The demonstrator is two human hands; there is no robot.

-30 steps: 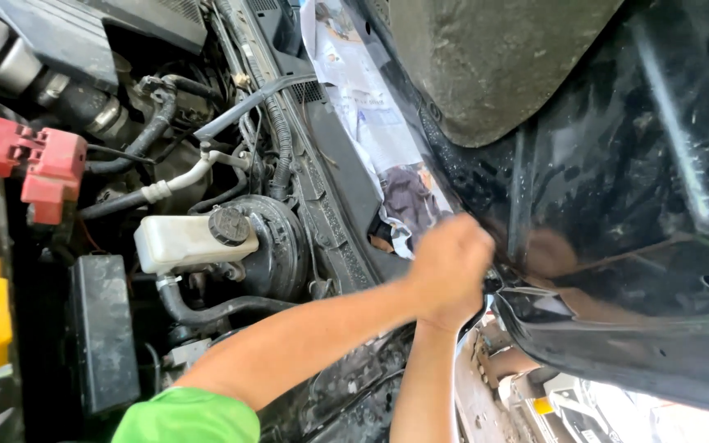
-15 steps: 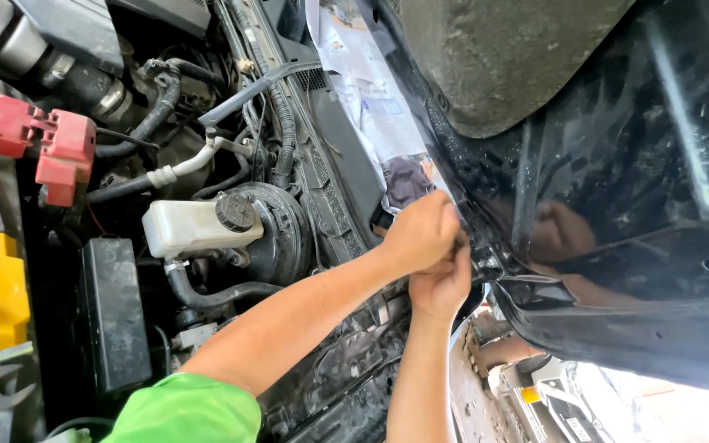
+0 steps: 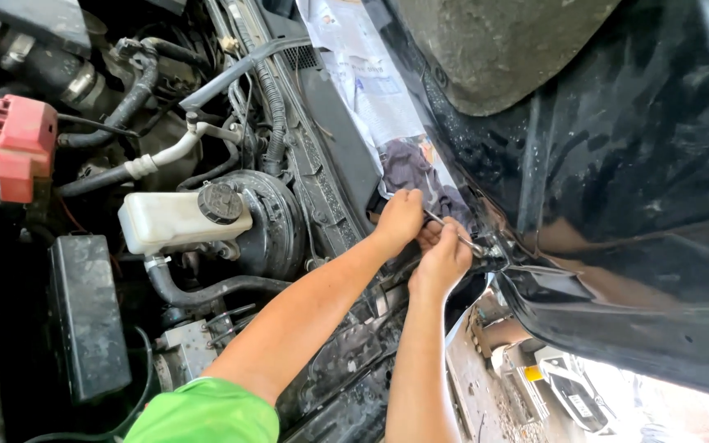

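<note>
Head view: our left hand (image 3: 400,217) and right hand (image 3: 445,258) both grip the thin silver metal tool (image 3: 451,234) at the black hood's hinge (image 3: 498,250); a slip could scratch paint.

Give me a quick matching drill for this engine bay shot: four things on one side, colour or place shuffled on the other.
Things:
1. fluid reservoir
2. terminal cover
3. thin metal tool
4. fuse box

Descriptions:
A. red, far left edge
B. black, low left, below the reservoir
C. white body with a black cap
D. held between the left hand and right hand by the hood hinge

Pairs: 1-C, 2-A, 3-D, 4-B
</note>
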